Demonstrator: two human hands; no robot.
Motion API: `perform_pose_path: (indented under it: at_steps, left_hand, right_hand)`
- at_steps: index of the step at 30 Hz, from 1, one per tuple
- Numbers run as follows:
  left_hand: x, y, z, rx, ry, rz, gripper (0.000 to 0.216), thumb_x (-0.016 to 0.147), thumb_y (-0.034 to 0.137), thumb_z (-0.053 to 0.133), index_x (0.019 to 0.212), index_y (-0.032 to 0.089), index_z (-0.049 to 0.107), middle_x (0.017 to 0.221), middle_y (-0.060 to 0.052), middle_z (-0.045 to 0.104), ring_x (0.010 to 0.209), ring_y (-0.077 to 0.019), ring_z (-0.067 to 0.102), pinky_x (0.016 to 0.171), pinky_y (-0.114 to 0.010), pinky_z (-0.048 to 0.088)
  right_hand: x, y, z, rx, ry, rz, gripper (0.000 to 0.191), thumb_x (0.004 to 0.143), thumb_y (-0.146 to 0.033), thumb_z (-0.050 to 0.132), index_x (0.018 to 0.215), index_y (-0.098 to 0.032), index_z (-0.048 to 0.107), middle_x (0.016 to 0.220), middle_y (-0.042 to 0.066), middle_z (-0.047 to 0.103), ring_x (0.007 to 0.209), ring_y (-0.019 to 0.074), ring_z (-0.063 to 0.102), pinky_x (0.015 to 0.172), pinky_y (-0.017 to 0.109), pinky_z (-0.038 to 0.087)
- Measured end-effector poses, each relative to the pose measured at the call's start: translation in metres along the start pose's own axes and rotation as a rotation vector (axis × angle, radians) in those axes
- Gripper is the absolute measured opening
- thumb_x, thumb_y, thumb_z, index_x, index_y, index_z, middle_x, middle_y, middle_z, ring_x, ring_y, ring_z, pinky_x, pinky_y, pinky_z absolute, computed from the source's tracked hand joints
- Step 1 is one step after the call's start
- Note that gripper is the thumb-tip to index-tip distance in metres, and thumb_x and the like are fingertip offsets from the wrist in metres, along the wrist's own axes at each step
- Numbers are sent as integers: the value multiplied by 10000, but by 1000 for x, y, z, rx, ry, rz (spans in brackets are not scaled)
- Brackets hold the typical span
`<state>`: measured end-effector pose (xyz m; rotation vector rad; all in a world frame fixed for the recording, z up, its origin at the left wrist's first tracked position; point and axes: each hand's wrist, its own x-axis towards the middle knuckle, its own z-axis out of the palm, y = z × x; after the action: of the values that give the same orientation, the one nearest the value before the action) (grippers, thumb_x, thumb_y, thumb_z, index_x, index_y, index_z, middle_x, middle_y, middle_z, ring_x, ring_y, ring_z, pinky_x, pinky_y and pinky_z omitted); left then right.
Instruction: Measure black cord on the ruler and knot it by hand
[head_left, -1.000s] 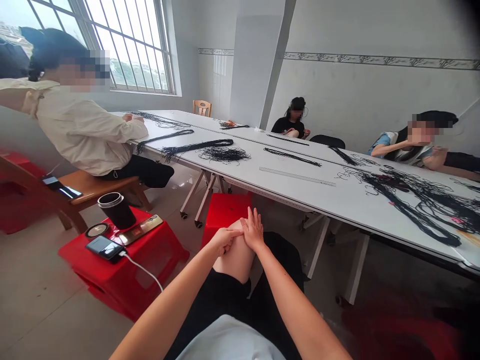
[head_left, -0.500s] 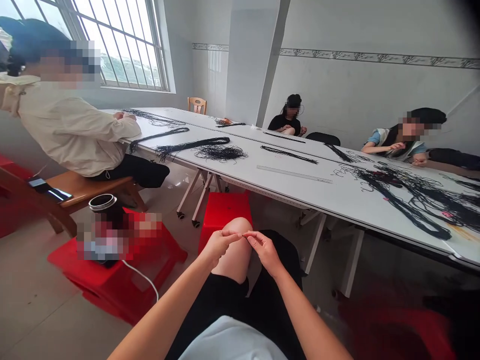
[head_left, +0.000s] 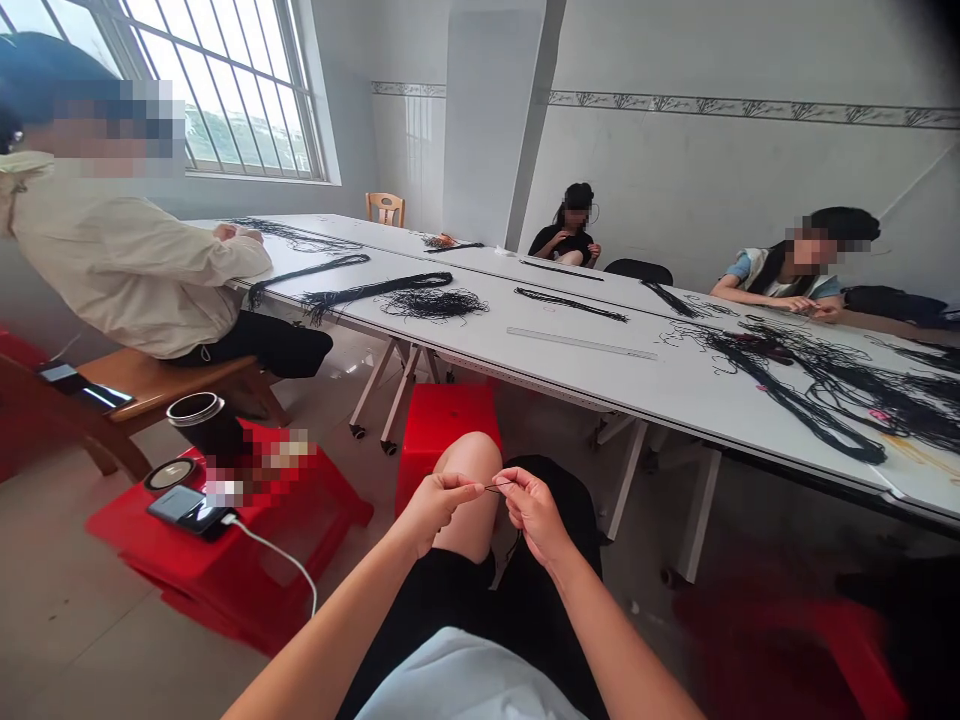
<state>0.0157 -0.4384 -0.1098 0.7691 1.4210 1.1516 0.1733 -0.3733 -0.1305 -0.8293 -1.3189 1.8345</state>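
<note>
two bare hands meet in the air just above a bare knee (head_left: 466,465). the left hand (head_left: 436,512) has its grip closed, thumb and fingertips pinched on one end of a thin black cord (head_left: 498,487), and the right hand (head_left: 534,515) has its grip closed on the same cord a little further along. the cord runs across the short gap between them, and a loose dark strand (head_left: 514,548) hangs down from the right hand in front of the black shorts (head_left: 547,520).

ahead of the knee stands a red plastic stool (head_left: 448,445), and beyond it is a long white folding table (head_left: 600,387). on the table lie a metal ruler (head_left: 581,343), a straight bundle of black cord (head_left: 570,304), a tangled heap of black cord (head_left: 433,305) and a large sprawl of black cords (head_left: 795,395).

to the left, a second red stool (head_left: 225,545) carries a black tumbler (head_left: 204,428) and a smartphone (head_left: 184,510) on a white charging cable (head_left: 277,553). three co-workers sit at the table: one in a cream jacket (head_left: 112,270), one at the far side (head_left: 566,225) and one at the right (head_left: 780,270).
</note>
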Motion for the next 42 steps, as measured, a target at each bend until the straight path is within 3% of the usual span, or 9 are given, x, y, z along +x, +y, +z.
perform_pose_path:
  at_steps: [6, 8, 14, 17, 19, 23, 30, 35, 42]
  left_hand:
    - [4, -9, -3, -168, -66, -78, 377, 572, 437, 781, 715, 165, 564, 487, 111, 235, 439, -45, 118, 446, -248, 41]
    - [6, -10, -6, -174, -59, -77, 382, 571, 443, 781, 720, 167, 564, 483, 115, 218, 435, -46, 115, 443, -248, 39]
    - [7, -13, -11, -161, -24, -64, 374, 568, 441, 778, 707, 170, 562, 478, 117, 207, 431, -47, 114, 434, -248, 44]
    - [7, -15, -10, -137, -10, -70, 395, 551, 459, 779, 721, 165, 576, 470, 114, 243, 421, -44, 128, 436, -247, 42]
    - [8, -16, -8, -121, 1, -70, 411, 543, 475, 778, 719, 163, 576, 471, 112, 256, 421, -44, 139, 437, -244, 45]
    - [10, -16, -8, -81, 22, -73, 433, 546, 509, 766, 730, 158, 589, 467, 116, 237, 423, -47, 131, 444, -248, 45]
    - [7, -13, -8, -5, 57, -41, 427, 509, 494, 791, 680, 138, 628, 500, 86, 358, 430, -36, 151, 457, -252, 62]
    - [10, -16, -12, -44, 27, -84, 383, 514, 449, 784, 642, 166, 559, 457, 113, 249, 424, -46, 132, 452, -248, 60]
    - [23, -22, -27, -111, 50, -105, 388, 523, 421, 775, 628, 184, 486, 456, 116, 240, 423, -45, 141, 442, -240, 57]
  right_hand:
    - [-3, -5, 1, 47, -51, -45, 114, 739, -264, 618, 825, -225, 554, 496, -116, 244, 420, 56, 112, 393, 199, 110]
    - [-4, -6, -1, -82, -53, -93, 61, 761, -270, 583, 761, -210, 590, 494, -96, 278, 431, 65, 163, 412, 210, 144]
    - [-3, -9, -10, -498, -13, -264, 206, 801, -252, 497, 756, -209, 694, 643, -15, 568, 553, 112, 414, 533, 236, 321]
    - [-4, -6, -11, -713, -14, -290, 273, 818, -243, 455, 850, -235, 726, 740, 5, 661, 594, 142, 516, 584, 260, 394]
    - [-5, -4, -8, -910, 14, -319, 340, 823, -224, 438, 1014, -268, 716, 806, 15, 697, 622, 157, 568, 623, 274, 422]
    - [-7, -4, 1, -1189, -8, -306, 547, 801, -173, 445, 1323, -319, 515, 631, -12, 648, 537, 153, 550, 574, 260, 383]
    - [-10, -9, 0, -1145, -109, -260, 583, 782, -177, 485, 1336, -360, 485, 591, -42, 571, 521, 130, 507, 542, 231, 336]
    - [5, -4, -43, -1223, 14, -186, 607, 758, -192, 512, 1331, -390, 475, 587, -64, 536, 539, 119, 486, 539, 217, 313]
    - [28, -5, -148, -1219, 210, 63, 618, 745, -191, 527, 1360, -185, 469, 596, -49, 557, 588, 140, 547, 594, 237, 400]
